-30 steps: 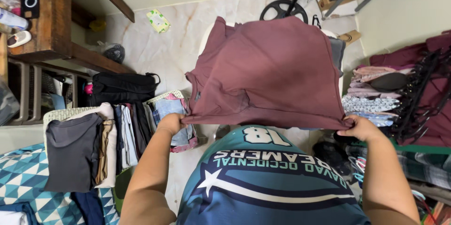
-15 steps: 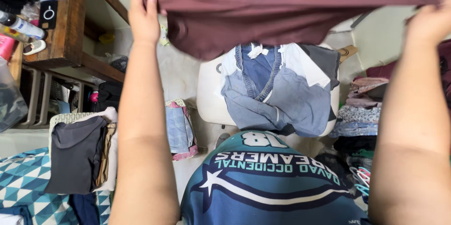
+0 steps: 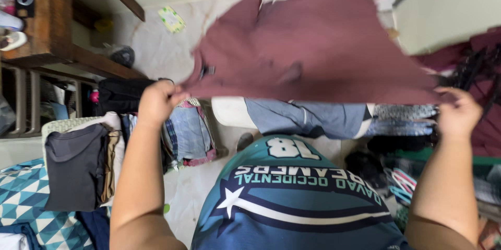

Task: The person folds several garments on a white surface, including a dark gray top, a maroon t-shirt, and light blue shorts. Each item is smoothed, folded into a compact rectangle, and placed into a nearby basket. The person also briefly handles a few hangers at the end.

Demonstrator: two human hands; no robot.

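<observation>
- Furniture of dark wood [image 3: 49,31] fills the far left, with small items on its top.
- Below it, a stack of folded clothes [image 3: 78,169] lies with a dark grey piece uppermost, resting on a teal triangle-patterned cloth [image 3: 21,198].
- A black bag [image 3: 120,96] sits just behind that stack, near the wooden shelf edge.
- The left hand [image 3: 155,103] is closed in a fist, pinching one lower corner of the maroon shirt [image 3: 313,46].
- Folded denim and plaid pieces [image 3: 188,132] stand just beneath that hand on the pale floor.
- The maroon shirt is spread out in the air between both hands, billowing away from the person, above a white chair [image 3: 232,111] draped with blue jeans [image 3: 308,117].
- The person's teal and navy jersey [image 3: 292,198] fills the lower middle.
- The right hand [image 3: 458,114] is curled shut, fingers gripping the shirt's opposite corner.
- Dark red cloth and hangers [image 3: 482,80] crowd the far right, blurred.
</observation>
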